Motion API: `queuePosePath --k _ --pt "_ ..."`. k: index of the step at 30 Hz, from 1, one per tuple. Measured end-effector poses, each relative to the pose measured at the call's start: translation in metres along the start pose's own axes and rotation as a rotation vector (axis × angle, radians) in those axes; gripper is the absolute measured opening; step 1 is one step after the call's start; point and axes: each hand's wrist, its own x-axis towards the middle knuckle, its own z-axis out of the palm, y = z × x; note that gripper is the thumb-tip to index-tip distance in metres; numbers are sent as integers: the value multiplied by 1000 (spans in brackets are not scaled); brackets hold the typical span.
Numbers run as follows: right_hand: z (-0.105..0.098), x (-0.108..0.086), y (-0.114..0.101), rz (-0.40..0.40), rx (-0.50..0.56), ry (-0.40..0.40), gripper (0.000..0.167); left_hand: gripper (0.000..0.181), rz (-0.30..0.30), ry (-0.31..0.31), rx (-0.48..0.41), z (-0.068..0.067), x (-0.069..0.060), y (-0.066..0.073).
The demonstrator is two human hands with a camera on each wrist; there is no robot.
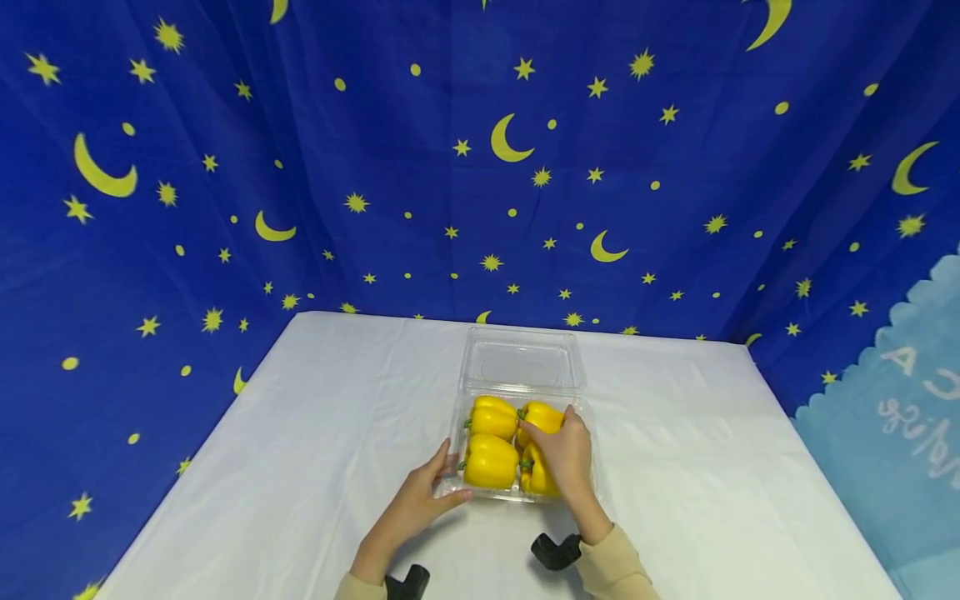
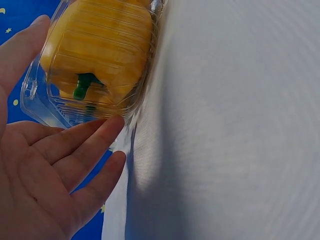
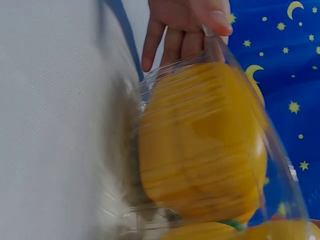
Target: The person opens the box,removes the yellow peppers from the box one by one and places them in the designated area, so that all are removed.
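Note:
Several yellow bell peppers (image 1: 491, 462) with green stems lie in a clear plastic clamshell container (image 1: 510, 497) whose lid is folded back. My right hand (image 1: 572, 458) reaches over the container's right half. Its thumb and fingers hold the far-right bell pepper (image 1: 542, 413), and the hand partly covers the near-right one (image 1: 536, 479). At the near-left corner, my left hand (image 1: 415, 497) touches the container's outside with thumb and fingers spread. The left wrist view shows that hand's fingers (image 2: 82, 155) fairly straight against the wall. In the right wrist view a pepper (image 3: 200, 150) shows through the plastic.
The clear lid (image 1: 523, 362) lies flat behind the container on the white tablecloth (image 1: 360, 408). A blue curtain with yellow moons and stars (image 1: 420, 167) hangs behind and at the sides. Light-blue cloth with lettering (image 1: 892, 442) hangs at the right. Black wrist-mounted pieces (image 1: 557, 551) sit by both sleeves.

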Motion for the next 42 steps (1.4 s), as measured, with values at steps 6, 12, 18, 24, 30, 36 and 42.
queuePosePath --k 6,12,18,24,30,36,42 --pt "2 0 -1 49 -48 -44 87 91 18 4 4 0 -1 -1" --pt "0 4 -2 80 -32 -76 84 91 9 8 -12 0 -1 1" --pt "1 5 -1 97 -48 -79 88 91 1 6 -13 -1 -1 3" --pt "3 5 -1 73 -58 -41 91 91 2 5 -5 -1 -2 3" --pt "6 3 -2 -7 -23 37 92 90 -1 7 -7 0 -1 3" --pt "3 2 -5 -26 18 76 92 90 3 12 -10 1 0 2" --pt "-2 5 -9 -59 75 105 89 89 -5 21 -7 2 0 3"
